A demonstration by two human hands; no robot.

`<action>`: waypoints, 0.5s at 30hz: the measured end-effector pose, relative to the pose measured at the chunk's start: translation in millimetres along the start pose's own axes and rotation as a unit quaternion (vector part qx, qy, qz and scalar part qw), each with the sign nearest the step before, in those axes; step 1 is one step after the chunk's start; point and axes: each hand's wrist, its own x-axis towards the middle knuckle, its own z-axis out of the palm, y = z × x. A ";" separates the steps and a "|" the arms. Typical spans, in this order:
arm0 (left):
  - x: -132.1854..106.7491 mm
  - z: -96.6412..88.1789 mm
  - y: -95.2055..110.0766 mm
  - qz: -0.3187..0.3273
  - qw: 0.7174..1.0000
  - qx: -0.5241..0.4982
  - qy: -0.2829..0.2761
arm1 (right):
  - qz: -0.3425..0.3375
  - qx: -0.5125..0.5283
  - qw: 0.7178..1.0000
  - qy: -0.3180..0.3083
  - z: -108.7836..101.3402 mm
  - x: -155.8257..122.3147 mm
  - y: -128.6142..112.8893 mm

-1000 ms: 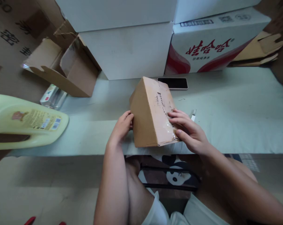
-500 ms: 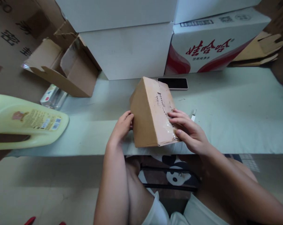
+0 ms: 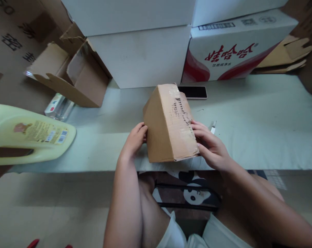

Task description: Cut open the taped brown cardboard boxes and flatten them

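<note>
A brown cardboard box (image 3: 159, 127) stands tilted at the front of the table, its printed, worn flap (image 3: 180, 120) facing up and right. Against its left side my left hand (image 3: 133, 139) is pressed, thumb and fingers closed on the cardboard; some fingertips are hidden. My right hand (image 3: 211, 144) holds the flap's torn right edge, with fingers bent at and partly behind it. Just beyond that hand lies a small cutter (image 3: 213, 127) with a white handle. A phone (image 3: 193, 92) lies face up behind the box, which partly covers it.
White cartons (image 3: 140, 58) and a red-and-white water carton (image 3: 228, 51) line the back. An open cardboard box (image 3: 88, 75), a clear plastic pack (image 3: 59, 106) and a yellow jug (image 3: 42, 134) stand on the left. Folded cardboard (image 3: 287, 55) lies at the back right.
The flap has lifted slightly, its far end now standing up more. My right fingers have slid from on top of it to its right edge. My left hand has stayed put.
</note>
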 end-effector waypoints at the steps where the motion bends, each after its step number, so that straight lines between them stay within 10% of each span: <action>1: 0.1 -0.2 -0.2 0.000 1.000 -0.001 -0.001 | -0.001 0.000 1.000 0.000 -0.2 0.0 -0.1; 15: 0.5 -0.2 -0.7 0.003 1.000 0.003 0.004 | 0.006 -0.006 1.000 0.003 0.1 1.0 -0.3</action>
